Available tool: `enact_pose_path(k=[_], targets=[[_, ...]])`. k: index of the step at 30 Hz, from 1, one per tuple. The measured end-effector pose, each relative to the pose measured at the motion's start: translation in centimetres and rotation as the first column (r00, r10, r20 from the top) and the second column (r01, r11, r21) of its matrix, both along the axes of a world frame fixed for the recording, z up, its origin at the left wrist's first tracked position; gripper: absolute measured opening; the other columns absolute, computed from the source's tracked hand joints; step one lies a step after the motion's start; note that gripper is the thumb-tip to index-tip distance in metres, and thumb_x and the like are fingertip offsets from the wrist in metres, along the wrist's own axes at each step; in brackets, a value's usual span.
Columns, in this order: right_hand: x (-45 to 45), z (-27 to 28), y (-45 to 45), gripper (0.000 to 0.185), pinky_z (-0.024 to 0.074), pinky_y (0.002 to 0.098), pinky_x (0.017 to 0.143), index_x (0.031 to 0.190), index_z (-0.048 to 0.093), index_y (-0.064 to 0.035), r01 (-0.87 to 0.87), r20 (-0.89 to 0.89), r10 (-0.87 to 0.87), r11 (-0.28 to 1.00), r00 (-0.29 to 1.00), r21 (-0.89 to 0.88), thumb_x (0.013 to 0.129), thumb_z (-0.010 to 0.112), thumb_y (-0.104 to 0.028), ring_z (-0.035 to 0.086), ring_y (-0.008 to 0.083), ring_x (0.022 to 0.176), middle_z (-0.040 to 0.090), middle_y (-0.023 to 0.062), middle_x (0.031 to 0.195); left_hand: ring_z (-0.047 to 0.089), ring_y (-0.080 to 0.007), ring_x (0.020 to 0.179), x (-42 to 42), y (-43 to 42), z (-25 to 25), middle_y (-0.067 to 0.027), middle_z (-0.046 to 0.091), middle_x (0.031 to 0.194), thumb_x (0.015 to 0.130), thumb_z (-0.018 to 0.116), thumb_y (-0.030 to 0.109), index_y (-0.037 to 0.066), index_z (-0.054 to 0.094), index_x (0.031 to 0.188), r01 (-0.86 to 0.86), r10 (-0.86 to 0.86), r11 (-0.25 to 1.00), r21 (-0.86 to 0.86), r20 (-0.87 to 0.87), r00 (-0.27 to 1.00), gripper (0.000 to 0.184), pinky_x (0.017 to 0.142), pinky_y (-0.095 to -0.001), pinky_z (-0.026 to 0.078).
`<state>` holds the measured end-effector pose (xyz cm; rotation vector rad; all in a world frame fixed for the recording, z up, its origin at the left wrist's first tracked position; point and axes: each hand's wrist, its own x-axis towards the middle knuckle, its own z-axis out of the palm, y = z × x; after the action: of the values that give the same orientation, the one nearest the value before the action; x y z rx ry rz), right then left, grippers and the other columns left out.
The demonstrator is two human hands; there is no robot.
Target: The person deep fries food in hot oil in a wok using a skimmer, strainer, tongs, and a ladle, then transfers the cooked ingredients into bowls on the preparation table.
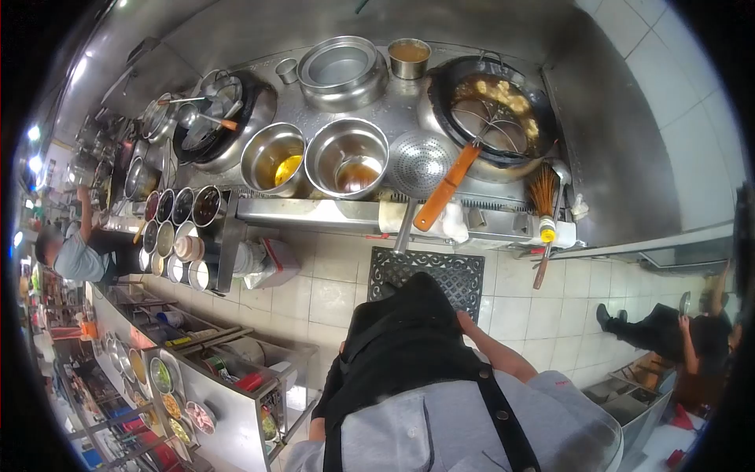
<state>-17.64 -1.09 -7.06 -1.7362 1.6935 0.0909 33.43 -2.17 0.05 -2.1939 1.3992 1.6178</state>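
- Upper right: pale food pieces [503, 94] sit in the wok [445, 98]; I see none taken out.
- Wooden-handled strainer [464, 161] leans over its rim, unheld.
- My hands are hidden; I cannot tell either grip.

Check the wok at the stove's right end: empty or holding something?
Holding something: clustered golden pieces show inside the wok, along its far and right sides. How full it is, cannot tell.

Single head-worn view, forward and steeply down over black apron [405, 346] toward nearby stove [295, 106].
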Motion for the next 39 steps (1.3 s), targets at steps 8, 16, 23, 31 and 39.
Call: enact_pose_path(k=[8, 16, 23, 31, 39], targets=[[-0.5, 1.8, 1.9, 0.029, 0.0561, 0.0479, 0.070, 0.094, 0.069, -0.0060, -0.116, 0.023, 0.120, 0.987, 0.993, -0.114, 0.081, 0.069, -0.032, 0.071, 0.0360, 0.088, 0.068, 0.0192, 0.087, 0.072, -0.0363, 0.099, -0.7, -2.7, -0.8, -0.0250, 0.073, 0.098, 0.086, 0.062, 0.039, 0.003, 0.077, 0.099, 0.011, -0.012, 0.999, -0.038, -0.017, 1.000, 0.041, 0.086, -0.0455, 0.054], [0.3, 3.2, 4.7, 0.038, 0.0553, 0.0446, 0.067, 0.101, 0.065, -0.0120, 0.450, 0.722, -0.690, 0.629, -0.054, 0.634, 0.093, 0.062, -0.049, 0.064, 0.0206, 0.076, 0.061, 0.0049, 0.082, 0.072, -0.0359, 0.098, -1.3, -4.2, -1.0, -0.0247, 0.074, 0.097, 0.086, 0.062, 0.039, 0.003, 0.077, 0.099, 0.000, -0.003, 0.997, -0.075, -0.035, 0.999, 0.041, 0.086, -0.0452, 0.054], [-1.1, 5.4, -1.8, 0.024, 0.0575, 0.0499, 0.069, 0.096, 0.070, -0.0036, 0.182, 0.265, -0.194, 0.981, 0.945, 0.068, 0.088, 0.062, -0.025, 0.071, 0.0360, 0.085, 0.070, 0.0208, 0.089, 0.073, -0.0355, 0.098, -1.7, -2.5, -1.0, -0.0244, 0.074, 0.097, 0.086, 0.062, 0.038, 0.003, 0.077, 0.099, -0.045, 0.041, 0.995, -0.087, -0.046, 0.998, 0.040, 0.086, -0.0449, 0.054], [0.0, 10.2, -5.1, 0.020, 0.0582, 0.0502, 0.075, 0.096, 0.075, -0.0047, 0.087, 0.240, -0.108, 0.992, 0.965, 0.094, 0.086, 0.060, -0.015, 0.072, 0.0416, 0.089, 0.071, 0.0259, 0.090, 0.073, -0.0351, 0.098, -1.7, -1.5, -1.2, -0.0241, 0.074, 0.097, 0.086, 0.062, 0.037, 0.003, 0.077, 0.099, -0.111, 0.106, 0.989, -0.100, -0.061, 0.993, 0.039, 0.086, -0.0446, 0.054], [-0.8, 10.5, -5.1, 0.021, 0.0575, 0.0490, 0.077, 0.094, 0.076, -0.0065, 0.165, 0.217, -0.185, 0.981, 0.958, 0.107, 0.086, 0.062, -0.020, 0.071, 0.0408, 0.090, 0.072, 0.0227, 0.090, 0.073, -0.0346, 0.098, -0.3, 1.4, -2.0, -0.0238, 0.074, 0.096, 0.086, 0.062, 0.036, 0.002, 0.077, 0.098, -0.116, 0.110, 0.991, -0.067, -0.079, 0.991, 0.039, 0.086, -0.0443, 0.054]])
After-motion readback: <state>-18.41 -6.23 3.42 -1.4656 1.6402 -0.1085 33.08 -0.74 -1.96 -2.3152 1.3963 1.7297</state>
